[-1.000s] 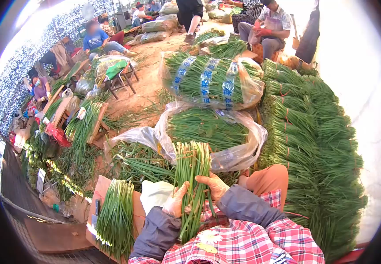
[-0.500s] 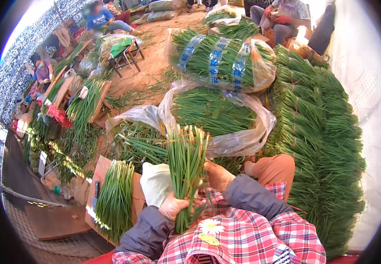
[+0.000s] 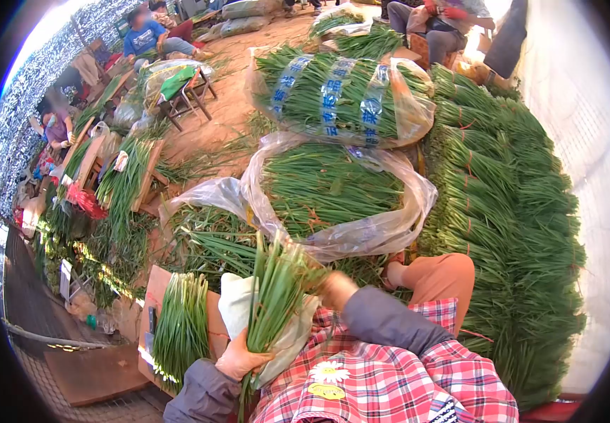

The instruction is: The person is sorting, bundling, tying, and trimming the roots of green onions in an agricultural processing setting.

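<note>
1. Chive bunch (image 3: pixel 274 292) is at 7 o'clock from the centre of the view, upright but leaning, with its pale cut ends upward.
2. Left hand (image 3: pixel 241 357), also toward 7 o'clock, is closed around the lower part of this bunch, and some green leaves hang below the fist.
3. Right hand (image 3: pixel 338 290) is at 5 o'clock, near the upper part of the bunch. It is blurred, so one cannot tell if it is open or closed, or if it touches the stalks.
4. Whitish sheet (image 3: pixel 236 304) lies just behind the held bunch.
5. Between 7 and 8 o'clock, a second bunch (image 3: pixel 180 330) rests on a brown board (image 3: pixel 155 285). A knife (image 3: pixel 152 321) lies beside it, at the board's outer side.
6. Near the centre, toward 1 o'clock, an open plastic bag (image 3: pixel 417 192) contains many chives. Beyond it is a wrapped bale (image 3: pixel 347 99) with blue lettering.
7. At 3 o'clock, tied bundles (image 3: pixel 516 225) are piled in long rows.
8. Between 10 and 11 o'clock stands a folding stool (image 3: pixel 202 106) with a green cloth (image 3: pixel 178 82) on it.
9. Seated co-workers are at 10 o'clock (image 3: pixel 58 132), 11 o'clock (image 3: pixel 146 41) and 1 o'clock (image 3: pixel 447 32).
</note>
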Tool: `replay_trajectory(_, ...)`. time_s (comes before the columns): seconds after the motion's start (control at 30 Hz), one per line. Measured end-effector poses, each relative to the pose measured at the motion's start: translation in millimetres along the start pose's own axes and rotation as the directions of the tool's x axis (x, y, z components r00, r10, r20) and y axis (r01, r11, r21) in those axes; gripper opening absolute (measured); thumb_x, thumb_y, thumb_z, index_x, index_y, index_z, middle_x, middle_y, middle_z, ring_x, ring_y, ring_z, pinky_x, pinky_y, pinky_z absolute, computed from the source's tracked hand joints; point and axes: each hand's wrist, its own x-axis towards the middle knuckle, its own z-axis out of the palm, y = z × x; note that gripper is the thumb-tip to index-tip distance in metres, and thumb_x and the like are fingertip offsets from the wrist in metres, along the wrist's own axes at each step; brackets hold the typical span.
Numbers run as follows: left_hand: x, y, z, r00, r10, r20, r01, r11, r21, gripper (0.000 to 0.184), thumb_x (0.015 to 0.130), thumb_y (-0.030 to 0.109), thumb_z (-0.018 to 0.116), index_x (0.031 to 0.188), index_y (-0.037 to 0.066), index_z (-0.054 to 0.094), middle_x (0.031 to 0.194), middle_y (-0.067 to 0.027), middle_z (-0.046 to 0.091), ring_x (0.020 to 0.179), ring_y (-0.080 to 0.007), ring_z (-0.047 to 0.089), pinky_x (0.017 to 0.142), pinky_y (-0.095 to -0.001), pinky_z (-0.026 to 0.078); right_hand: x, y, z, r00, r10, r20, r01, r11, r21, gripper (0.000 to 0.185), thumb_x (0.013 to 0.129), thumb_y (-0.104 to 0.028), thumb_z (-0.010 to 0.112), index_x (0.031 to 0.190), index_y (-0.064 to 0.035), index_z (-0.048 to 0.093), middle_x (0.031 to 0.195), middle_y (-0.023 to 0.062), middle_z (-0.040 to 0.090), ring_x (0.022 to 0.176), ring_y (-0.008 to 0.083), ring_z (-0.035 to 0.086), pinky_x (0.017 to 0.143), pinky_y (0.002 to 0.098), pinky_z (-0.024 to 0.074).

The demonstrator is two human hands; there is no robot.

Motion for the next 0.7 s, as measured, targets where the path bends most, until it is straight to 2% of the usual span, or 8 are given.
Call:
replay_trajectory(0.07,-6.6,1.0,-6.2,0.991,-0.120,0.066,0.131,0.971,-0.201,0.052,0.073,0.000,0.068,0.119,0.000,0.043,0.071,-0.0078,0.056,0.041,-0.0101,0.045,0.037,-0.0241,0.034,8.6,-31.2,-54.4,0.969,0.229,-0.097,-0.158,0.869,0.469,0.020,0.081,-0.027,0.053,0.079,-0.0088,0.062,0.059,0.0020,0.051,0.048,0.0156,0.041,0.043,0.0321,0.0292)
replay_trajectory(0.3,-29.7,0.8,-26.8,0.961,-0.255,0.105,0.275,0.886,-0.374,0.019,0.079,0.007,0.066,0.094,-0.002,0.058,0.071,-0.0097,0.059,0.040,-0.0105,0.043,0.037,-0.0234,0.032,5.8,-89.6,-158.7,0.934,-0.062,-0.351,0.236,0.845,0.479,0.023,0.080,-0.024,0.049,0.088,-0.0044,0.059,0.053,-0.0010,0.045,0.041,0.0134,0.041,0.039,0.0319,0.0337)
replay_trajectory(0.33,-27.0,-6.5,-29.2,0.969,-0.234,0.077,0.245,0.879,-0.410,0.019,0.079,0.007,0.066,0.094,-0.002,0.058,0.071,-0.0096,0.059,0.040,-0.0106,0.043,0.037,-0.0234,0.032,-2.9,-97.7,-130.3,0.977,-0.084,-0.196,0.066,0.993,-0.099,0.031,0.078,-0.028,0.053,0.095,-0.0018,0.057,0.062,0.0044,0.051,0.051,0.0186,0.048,0.047,0.0349,0.0386)
replay_trajectory(0.4,-24.9,-4.5,-30.7,0.956,-0.290,0.042,0.279,0.855,-0.437,0.018,0.079,0.007,0.065,0.094,-0.001,0.057,0.071,-0.0091,0.059,0.039,-0.0108,0.042,0.037,-0.0234,0.032,-26.3,-97.6,-78.0,0.992,0.130,0.007,-0.022,0.222,-0.975,0.052,0.075,-0.035,0.060,0.109,0.0035,0.055,0.079,0.0153,0.064,0.070,0.0290,0.061,0.064,0.0409,0.0484)
replay_trajectory(0.47,-19.0,-10.6,-25.9,0.977,-0.212,0.029,0.201,0.862,-0.466,0.021,0.079,0.007,0.065,0.097,-0.001,0.056,0.070,-0.0086,0.059,0.039,-0.0103,0.042,0.037,-0.0232,0.032,-37.6,-97.8,-53.1,0.990,0.121,-0.077,-0.092,0.124,-0.988,0.102,0.062,-0.050,0.072,0.135,0.0051,0.027,0.125,0.0305,0.046,0.115,0.0367,0.048,0.095,0.0397,0.0391)
replay_trajectory(0.53,-12.6,-17.4,-19.0,0.985,-0.171,0.011,0.158,0.884,-0.441,0.024,0.080,0.007,0.065,0.100,0.000,0.055,0.070,-0.0081,0.059,0.039,-0.0098,0.042,0.037,-0.0233,0.032,-42.7,-110.2,-16.3,0.956,-0.270,0.112,0.223,0.424,-0.878,0.108,0.057,-0.045,0.078,0.136,0.0041,0.024,0.132,0.0298,0.038,0.117,0.0386,0.045,0.098,0.0397,0.0367)
replay_trajectory(0.6,-7.6,-18.6,-12.9,0.987,-0.160,0.000,0.150,0.928,-0.342,0.027,0.080,0.007,0.065,0.104,0.000,0.054,0.069,-0.0075,0.058,0.040,-0.0093,0.041,0.036,-0.0234,0.031,-45.5,-114.5,23.9,0.778,-0.551,0.302,0.469,0.189,-0.863,0.112,0.048,-0.041,0.084,0.135,0.0006,0.028,0.125,0.0281,0.044,0.120,0.0385,0.040,0.102,0.0404,0.0314)
replay_trajectory(0.7,-8.6,1.1,-3.3,0.978,-0.208,-0.010,0.202,0.958,-0.205,0.037,0.077,0.005,0.067,0.112,0.000,0.054,0.090,-0.0049,0.060,0.071,-0.0109,0.051,0.064,-0.0258,0.041,-50.4,-126.0,60.0,0.913,-0.283,0.295,0.345,0.145,-0.928,0.074,0.064,-0.032,0.073,0.126,-0.0064,0.042,0.116,0.0214,0.051,0.113,0.0330,0.045,0.096,0.0415,0.0347)
